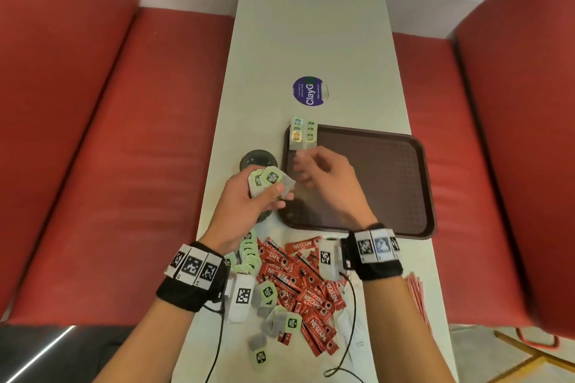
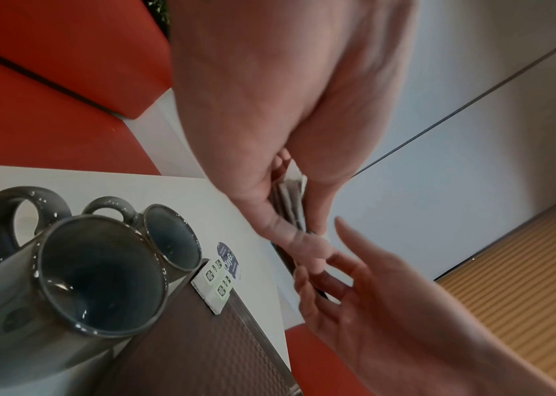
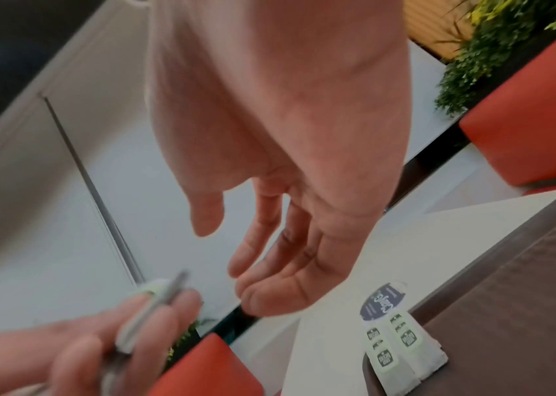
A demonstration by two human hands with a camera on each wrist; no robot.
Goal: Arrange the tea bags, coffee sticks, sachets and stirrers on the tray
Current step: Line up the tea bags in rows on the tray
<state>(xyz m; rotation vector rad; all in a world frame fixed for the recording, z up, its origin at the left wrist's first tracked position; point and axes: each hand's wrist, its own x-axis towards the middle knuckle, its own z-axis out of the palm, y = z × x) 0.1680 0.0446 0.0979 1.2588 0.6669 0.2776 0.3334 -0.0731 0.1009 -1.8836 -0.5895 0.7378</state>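
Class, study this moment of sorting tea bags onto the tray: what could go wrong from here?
1. The left hand grips a loose fan of tea bags; one could slip as the open right hand takes one.
2. The placed tea bags overhang the tray rim and might slide off.
3. The mugs beside the tray could be knocked.

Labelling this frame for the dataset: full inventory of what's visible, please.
Brown plastic tray: one, on the white table, right of centre.
Green-tagged tea bags on tray: two short rows, far-left corner.
Loose green-tagged tea bags: several, near table edge.
Red Nescafe coffee sticks: a pile, near edge.
Red-striped stirrers: a bundle, right edge.
Grey glazed mugs: two, left of tray.
Purple round sticker: one, beyond tray.
Red benches: both sides.
Left hand: holds a fan of tea bags.
Right hand: empty, over tray.
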